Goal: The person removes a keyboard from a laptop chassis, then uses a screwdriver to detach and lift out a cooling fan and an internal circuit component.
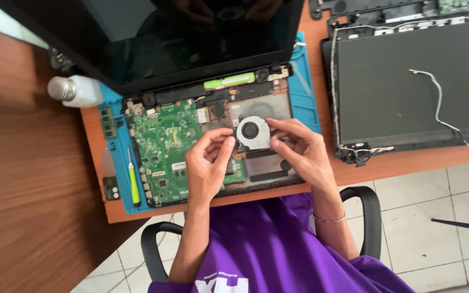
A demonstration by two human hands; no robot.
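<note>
Head view, looking down at a wooden desk (28,163). Both hands meet over an opened laptop (202,108) lying on a blue mat (304,92).

Left hand (208,165): fingers curled, thumb and forefinger pinched on the left edge of a small round cooling fan (252,133). Right hand (299,152): fingertips closed on the fan's right edge. The fan sits between the two hands, lifted just above the laptop's open base, to the right of the green circuit board (166,146).

The laptop's dark screen (191,38) stands tilted back behind the hands.

Left of the laptop: a green-handled screwdriver (133,182) on the mat, a white bottle (77,90) lying on its side near the mat's far corner.

Right, well apart: a second laptop shell (408,81), dark, with a loose white wire (438,100) across it.

Purple shirt (278,249) and black chair arms (367,211) below.
</note>
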